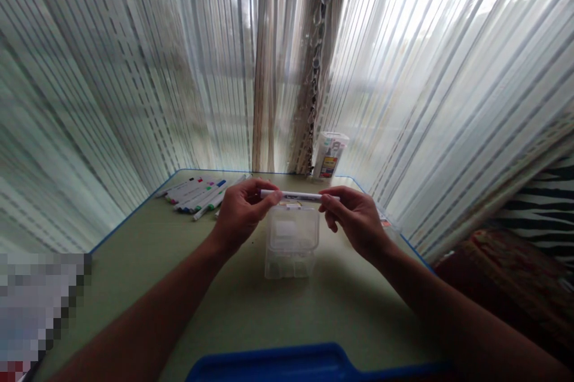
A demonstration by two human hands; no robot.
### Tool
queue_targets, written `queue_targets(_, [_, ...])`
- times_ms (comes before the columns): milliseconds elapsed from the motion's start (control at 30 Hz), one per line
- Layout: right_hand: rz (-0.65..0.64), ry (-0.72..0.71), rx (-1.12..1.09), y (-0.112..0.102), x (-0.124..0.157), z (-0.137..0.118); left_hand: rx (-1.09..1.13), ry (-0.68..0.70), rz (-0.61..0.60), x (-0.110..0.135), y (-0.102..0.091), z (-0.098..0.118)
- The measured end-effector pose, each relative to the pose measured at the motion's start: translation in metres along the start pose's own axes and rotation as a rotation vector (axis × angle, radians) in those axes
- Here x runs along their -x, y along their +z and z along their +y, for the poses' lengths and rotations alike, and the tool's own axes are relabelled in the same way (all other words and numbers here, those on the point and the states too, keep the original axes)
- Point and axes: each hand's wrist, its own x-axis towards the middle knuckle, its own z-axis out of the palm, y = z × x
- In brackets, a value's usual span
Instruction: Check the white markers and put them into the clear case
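Note:
A white marker pen (301, 196) with dark print on its barrel is held level between my two hands. Its left end is pinched by my left hand (244, 205), where a bit of purple shows. The fingertips of my right hand (352, 214) grip the other end. Just below the marker, on the table, stands a clear plastic case (293, 229) with a raised lid and compartments in its lower part. Several white markers (192, 195) with coloured ends lie in a loose pile to the left of my left hand.
A clear printed package (330, 156) stands at the table's back edge. The green table (215, 310) has a blue rim, with a blue piece (278, 364) at the near edge. Striped curtains (215, 59) hang behind. Another clear item (388, 220) lies partly behind my right hand.

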Motion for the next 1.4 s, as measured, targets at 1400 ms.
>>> queue_targets(1400, [0.008,-0.009,-0.042,0.0,0.0014,0.001,0.114,-0.054,-0.022,-0.0011,-0.0034,-0.0027])
